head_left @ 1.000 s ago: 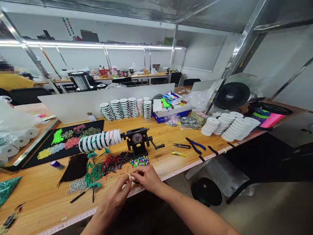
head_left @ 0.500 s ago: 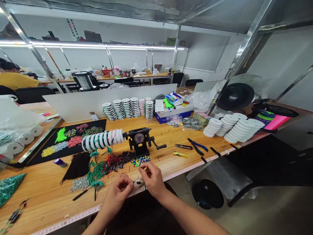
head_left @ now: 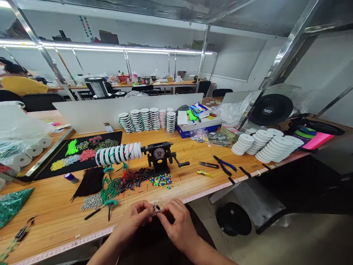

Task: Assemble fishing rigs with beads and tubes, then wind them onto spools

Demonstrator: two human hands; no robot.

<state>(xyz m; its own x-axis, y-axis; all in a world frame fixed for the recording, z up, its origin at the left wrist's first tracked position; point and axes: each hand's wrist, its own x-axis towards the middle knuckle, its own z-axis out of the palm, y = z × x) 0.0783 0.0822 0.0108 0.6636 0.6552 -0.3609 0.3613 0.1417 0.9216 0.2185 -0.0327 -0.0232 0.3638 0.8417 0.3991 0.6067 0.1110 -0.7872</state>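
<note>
My left hand point(head_left: 134, 221) and my right hand point(head_left: 179, 226) meet at the front edge of the wooden workbench point(head_left: 187, 184). Their fingertips pinch a small black piece point(head_left: 157, 208) on a thin clear line point(head_left: 154, 195). Just beyond them lie loose green tube pieces point(head_left: 111, 187), red and black tube pieces point(head_left: 135, 179), and multicoloured round beads point(head_left: 161, 180). A hand-cranked winder point(head_left: 159, 156) stands further back, with white spools point(head_left: 118, 154) on its spindle. Neither hand touches it.
Silver beads point(head_left: 92, 201) and black fibres point(head_left: 89, 182) lie left of my hands. Pliers point(head_left: 224, 165), scissors point(head_left: 209, 165) and a yellow tool point(head_left: 204, 173) lie to the right. Stacked white spools point(head_left: 146, 119) stand behind, near a low white partition point(head_left: 88, 114).
My hands have drawn closer together and lower, near the bench edge, with the black piece between them. The whole scene has shifted slightly right in view as my head turned.
</note>
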